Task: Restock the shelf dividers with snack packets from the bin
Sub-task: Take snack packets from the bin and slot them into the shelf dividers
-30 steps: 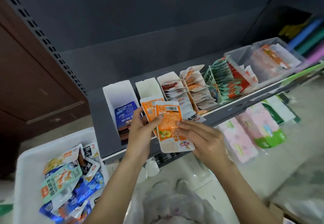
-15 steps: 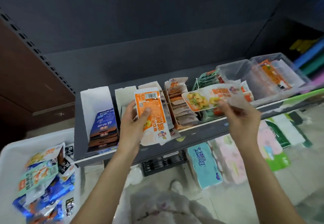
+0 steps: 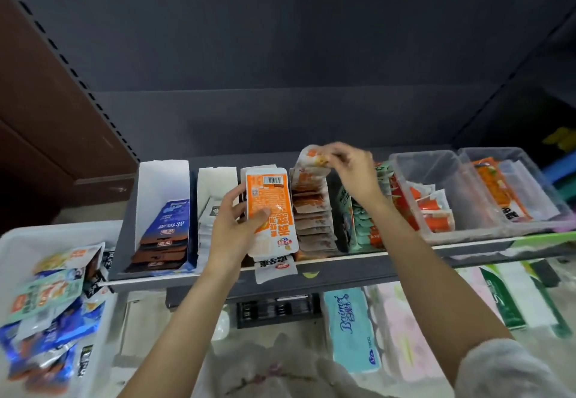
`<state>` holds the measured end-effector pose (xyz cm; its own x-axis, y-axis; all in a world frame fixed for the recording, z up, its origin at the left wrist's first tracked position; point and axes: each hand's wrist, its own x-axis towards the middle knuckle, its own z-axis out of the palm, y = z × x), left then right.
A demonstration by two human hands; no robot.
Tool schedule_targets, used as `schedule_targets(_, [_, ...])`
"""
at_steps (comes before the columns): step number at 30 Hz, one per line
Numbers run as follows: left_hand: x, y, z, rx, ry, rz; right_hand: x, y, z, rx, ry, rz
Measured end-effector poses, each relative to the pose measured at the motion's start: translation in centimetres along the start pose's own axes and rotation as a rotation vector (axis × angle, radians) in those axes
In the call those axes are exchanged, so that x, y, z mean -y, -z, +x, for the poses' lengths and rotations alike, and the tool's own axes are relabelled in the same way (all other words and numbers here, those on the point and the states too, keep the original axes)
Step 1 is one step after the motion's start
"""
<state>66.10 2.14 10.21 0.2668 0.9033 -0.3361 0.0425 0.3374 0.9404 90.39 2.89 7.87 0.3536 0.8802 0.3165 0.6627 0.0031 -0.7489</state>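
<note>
The long dark grey metal shelf (image 3: 343,268) ran across in front of me, and along it stood the row of white card shelf dividers (image 3: 162,179), with clear plastic tubs (image 3: 436,160) toward its right end. At the shelf's left end, lower down, sat the white plastic bin (image 3: 18,238), heaped with mixed blue, green and orange snack packets. My left hand (image 3: 232,235) gripped a small stack of flat orange-and-white snack packets (image 3: 269,210), barcode side up, thumb curled across the front one, over the shelf's front edge before the third divider; one packet of that stack hung below the edge. My right hand (image 3: 352,170) pinched a single crinkled orange packet (image 3: 311,156) by its top at the back of the fourth divider, above the overlapped row of like packets (image 3: 311,217) already standing there. I judged the risk lay in both places: pushing the new packet in at a slant could knock that row flat or spill it forward, and my loose hold on the stack could let the hanging packet slide off toward the floor.
</note>
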Motion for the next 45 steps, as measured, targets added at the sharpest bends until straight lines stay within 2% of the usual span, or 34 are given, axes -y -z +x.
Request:
schedule_targets(2, [0.0,0.3,0.3,0.010,0.002,-0.008,-0.5,-0.3,-0.2,0.157,0.011,-0.118])
schedule_targets(6, [0.1,0.4,0.9,0.028,0.001,0.012,-0.3,-0.3,-0.1,0.480,-0.094,-0.344])
schedule_targets(11, [0.1,0.0,1.8,0.027,0.011,0.063,0.0,0.0,-0.7,0.516,0.012,-0.520])
schedule_targets(14, [-0.3,-0.4,2.3,0.066,0.006,0.041,0.3,0.0,-0.4,0.581,0.001,-0.625])
schedule_targets(16, [-0.9,-0.9,2.6,0.095,-0.006,0.021,0.9,0.4,-0.5,0.498,0.053,-0.621])
schedule_targets(18, [-1.6,-1.6,3.3,0.106,-0.015,0.016,1.9,1.1,-1.5,0.321,0.144,-0.481])
schedule_targets(20, [-2.3,-2.6,4.0,0.124,-0.037,0.055,3.4,1.8,-2.6,0.231,0.235,-0.367])
schedule_targets(23, [-3.6,-4.6,4.8,0.195,-0.116,0.153,4.2,1.9,-3.5,0.171,0.437,-0.445])
schedule_targets(25, [-4.2,-5.7,4.9,0.247,-0.163,0.180,3.9,2.2,-3.4,-0.004,0.484,-0.419])
schedule_targets(27, [-4.3,-6.1,5.4,0.185,-0.260,0.321,3.4,2.9,-3.0,-0.205,0.353,-0.284])
schedule_targets(29, [-3.9,-5.9,6.4,0.113,-0.466,0.632,2.9,3.6,-2.2,-0.317,0.057,-0.056])
schedule_targets(31, [-3.3,-5.7,7.4,0.206,-0.585,0.958,2.1,3.9,-1.2,-0.338,-0.241,0.229])
schedule_targets(33, [-2.6,-5.7,7.8,0.336,-0.588,1.249,1.4,4.0,-0.4,-0.303,-0.374,0.352])
schedule_targets(35, [-1.8,-5.5,7.7,0.345,-0.636,1.386,1.2,3.8,0.2,-0.243,-0.354,0.313])
schedule_targets(39, [-0.3,-5.2,7.0,0.300,-0.716,1.350,0.7,1.8,1.5,-0.067,-0.223,0.168])
schedule_targets(42, [0.0,-5.1,7.0,0.285,-0.714,1.296,-0.1,-0.1,1.7,0.146,-0.028,-0.122])
schedule_targets(45, [-0.1,-5.0,7.1,0.272,-0.722,1.284,-0.5,-0.9,1.3,0.314,0.015,-0.240])
